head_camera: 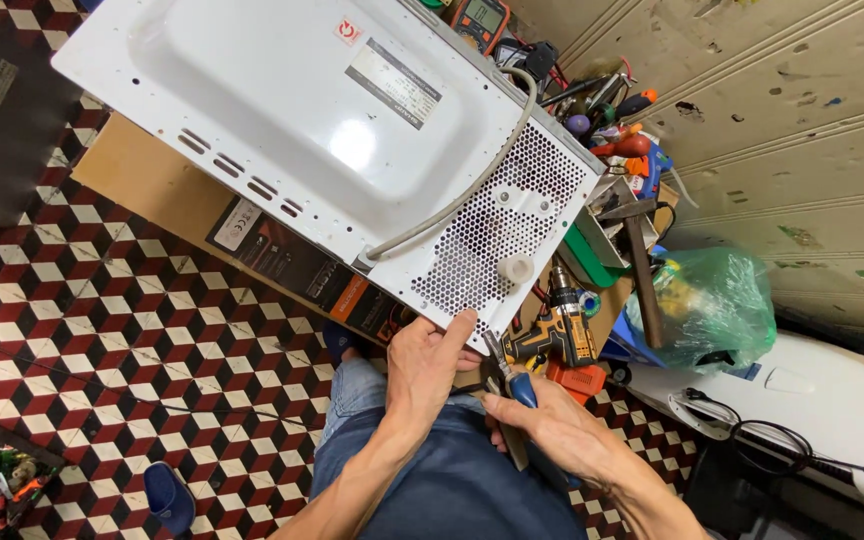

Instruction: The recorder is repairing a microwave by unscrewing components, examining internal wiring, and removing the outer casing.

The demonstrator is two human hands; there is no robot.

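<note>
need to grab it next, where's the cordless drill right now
In the head view the yellow-and-black cordless drill lies right of centre, just past the white appliance's perforated corner, directly above the right hand.

The microwave lies rear panel up on the bench, a white metal casing with a raised central area, rows of slots near one edge and a perforated vent section at the near corner. A grey cord curves across the panel. The pliers, blue-handled, point their jaws at the vent corner's edge, just beside the casing; whether they touch it cannot be told.
</note>
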